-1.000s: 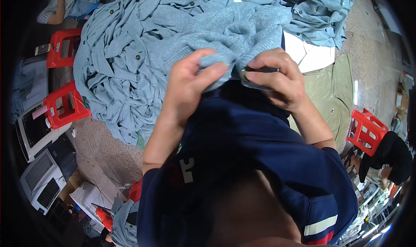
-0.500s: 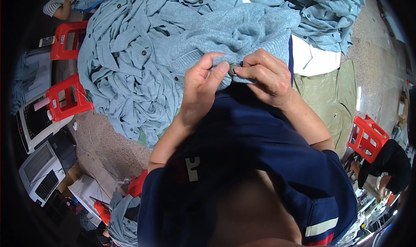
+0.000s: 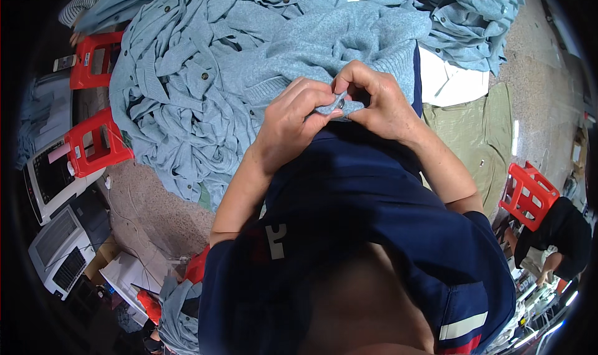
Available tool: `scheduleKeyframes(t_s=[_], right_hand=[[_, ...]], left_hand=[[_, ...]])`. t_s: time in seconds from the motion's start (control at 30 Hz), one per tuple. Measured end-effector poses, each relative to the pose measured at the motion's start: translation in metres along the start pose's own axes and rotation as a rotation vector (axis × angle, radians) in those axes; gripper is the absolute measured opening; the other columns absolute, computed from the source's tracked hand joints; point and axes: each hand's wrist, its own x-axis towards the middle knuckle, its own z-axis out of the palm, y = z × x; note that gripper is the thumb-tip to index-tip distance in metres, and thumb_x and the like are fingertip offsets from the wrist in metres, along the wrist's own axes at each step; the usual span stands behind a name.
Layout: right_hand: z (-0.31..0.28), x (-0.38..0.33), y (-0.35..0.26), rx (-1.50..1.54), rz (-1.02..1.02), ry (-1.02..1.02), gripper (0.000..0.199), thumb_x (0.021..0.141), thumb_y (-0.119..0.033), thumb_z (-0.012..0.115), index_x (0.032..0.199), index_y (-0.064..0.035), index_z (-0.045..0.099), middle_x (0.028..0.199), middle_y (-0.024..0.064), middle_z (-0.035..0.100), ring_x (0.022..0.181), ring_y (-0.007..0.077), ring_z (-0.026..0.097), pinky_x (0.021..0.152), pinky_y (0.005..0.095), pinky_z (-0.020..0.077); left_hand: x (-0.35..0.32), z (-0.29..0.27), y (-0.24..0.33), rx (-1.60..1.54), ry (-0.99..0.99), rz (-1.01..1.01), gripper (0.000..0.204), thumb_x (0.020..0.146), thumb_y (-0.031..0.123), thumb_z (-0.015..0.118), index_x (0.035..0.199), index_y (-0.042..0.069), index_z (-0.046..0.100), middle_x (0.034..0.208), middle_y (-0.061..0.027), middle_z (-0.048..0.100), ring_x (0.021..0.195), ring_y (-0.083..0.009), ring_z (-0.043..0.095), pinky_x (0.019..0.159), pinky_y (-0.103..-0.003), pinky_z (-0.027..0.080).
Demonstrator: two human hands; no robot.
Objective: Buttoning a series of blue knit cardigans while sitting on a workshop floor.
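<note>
A light blue knitted cardigan lies bunched in front of me, its ribbed edge coming toward my lap. My left hand pinches the folded edge of the knit from the left. From the right, my right hand grips the same edge between thumb and fingers. Between my fingertips a dark round button shows, tilted on its side. The fingers partly cover it, so I cannot tell whether it sits in a buttonhole.
More blue buttoned cardigans are heaped at the left and far right. Red stools stand at the left, another red stool at the right. An olive sheet lies right of me. Co-workers are at the far left and right.
My left hand has rolled over, its knuckles now on top. My right fingers have shifted up and left, and the button has tipped sideways. At far left, a co-worker's blue garment has spread outward.
</note>
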Motion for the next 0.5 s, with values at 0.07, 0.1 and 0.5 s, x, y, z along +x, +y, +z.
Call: scheduleKeyframes(t_s=[0.07,0.1,0.5], right_hand=[[0.004,0.001,0.006,-0.015,-0.137,0.059,0.033,0.065,0.003,0.075,0.09,-0.0048,0.054,0.078,0.0033,0.057,0.068,0.0169,0.057,0.058,0.0291,0.0453],[0.006,0.001,0.007,-0.016,-0.139,0.059,0.033,0.065,0.003,0.075,0.09,-0.0048,0.054,0.078,0.0033,0.057,0.068,0.0169,0.057,0.058,0.0291,0.0453],[0.011,-0.005,0.001,0.109,0.01,0.136,0.03,0.065,0.005,0.075,0.085,-0.0044,0.055,0.08,0.0029,0.055,0.069,0.0149,0.053,0.06,0.0283,0.0441]], left_hand=[[0.0,0.001,-0.005,0.03,0.012,0.056,0.027,0.07,-0.003,0.073,0.091,0.002,0.058,0.09,-0.0116,0.063,0.079,-0.0281,0.061,0.066,-0.034,0.051],[-0.001,0.002,-0.006,0.061,0.024,0.112,0.027,0.069,-0.004,0.072,0.091,0.002,0.058,0.091,-0.0121,0.062,0.078,-0.0288,0.06,0.065,-0.035,0.05],[-0.004,-0.002,-0.013,0.17,-0.062,0.237,0.031,0.07,-0.002,0.076,0.095,0.001,0.058,0.099,-0.0154,0.063,0.08,-0.032,0.062,0.065,-0.036,0.051]])
